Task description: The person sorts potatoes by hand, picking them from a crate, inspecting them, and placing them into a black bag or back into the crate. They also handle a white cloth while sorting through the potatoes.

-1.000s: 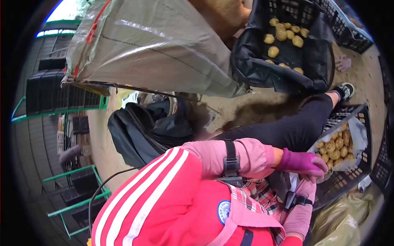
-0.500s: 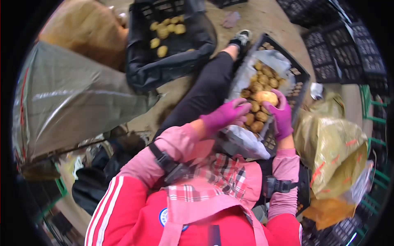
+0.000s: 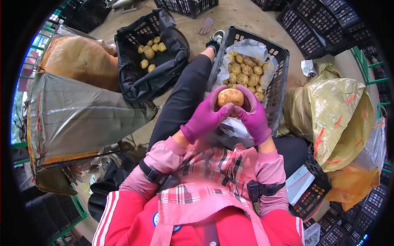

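Note:
A large tan potato is held between both my purple-gloved hands, above the near part of a crate. My left hand curls round its left side and my right hand closes on its right side. Beneath and beyond them, the black plastic crate, lined with pale plastic sheet, holds many smaller potatoes. Part of that pile is hidden behind my hands.
To the left, a crate lined with black plastic has several potatoes in it. A grey-covered sack stands beside it. Olive plastic sacking lies at right, below stacked black crates. A loose glove lies on the floor.
My left hand has come over to the potato and now grips it along with my right hand. The potato has moved left and nearer my body. The view has also shifted.

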Motion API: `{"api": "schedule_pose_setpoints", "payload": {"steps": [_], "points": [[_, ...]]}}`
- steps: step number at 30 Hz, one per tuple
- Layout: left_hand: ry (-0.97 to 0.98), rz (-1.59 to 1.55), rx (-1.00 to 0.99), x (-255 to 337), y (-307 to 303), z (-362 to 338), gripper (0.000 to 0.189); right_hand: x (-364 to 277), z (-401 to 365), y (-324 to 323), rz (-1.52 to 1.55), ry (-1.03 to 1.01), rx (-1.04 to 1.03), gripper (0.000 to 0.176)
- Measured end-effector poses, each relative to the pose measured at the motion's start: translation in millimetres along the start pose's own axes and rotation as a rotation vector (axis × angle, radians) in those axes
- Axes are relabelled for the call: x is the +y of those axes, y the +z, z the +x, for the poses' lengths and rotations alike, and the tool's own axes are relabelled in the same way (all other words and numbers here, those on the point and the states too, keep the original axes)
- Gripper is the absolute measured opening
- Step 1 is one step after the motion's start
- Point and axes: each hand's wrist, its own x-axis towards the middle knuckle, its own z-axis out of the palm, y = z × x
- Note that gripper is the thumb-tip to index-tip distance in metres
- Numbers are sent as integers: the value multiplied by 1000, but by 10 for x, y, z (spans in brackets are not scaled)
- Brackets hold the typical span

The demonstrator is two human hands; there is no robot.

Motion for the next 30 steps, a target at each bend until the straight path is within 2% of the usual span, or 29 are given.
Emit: {"api": "schedule_pose_setpoints", "payload": {"steps": [5,9,10,13,14,17,19,22,23,25,26,27,30], "points": [[-64,-157,8,189,27,28,51,-10,-69,-77,8,-51,52,69],[-116,-279,33,186,53,70,57,-36,-120,-73,48,-126,52,65],[-258,-255,14,163,15,89,62,-46,-121,-80,25,-130,58,65],[-558,-499,-197,306,-72,127,64,-13,-63,-119,8,-222,43,63],[-491,-479,-177,341,-47,123,63,-23,-41,-116,10,-263,30,62],[-290,-466,-132,370,71,59,64,-123,-72,-81,61,-163,36,54],[-156,-519,-130,333,104,50,64,-95,-41,-76,-116,-203,95,49],[-89,-277,-123,183,80,67,65,-4,-9,-108,-197,-227,106,43],[-100,-302,-116,184,85,68,64,8,4,-128,-196,-232,94,42],[-119,-350,-102,180,91,39,63,23,7,-124,130,-71,179,39],[-131,-415,-18,243,41,44,61,22,10,-131,290,13,226,37],[-145,-483,55,302,-52,65,59,9,25,-194,245,-13,292,36],[76,-596,334,253,-876,334,46,-41,106,-508,118,-80,535,34]]}}
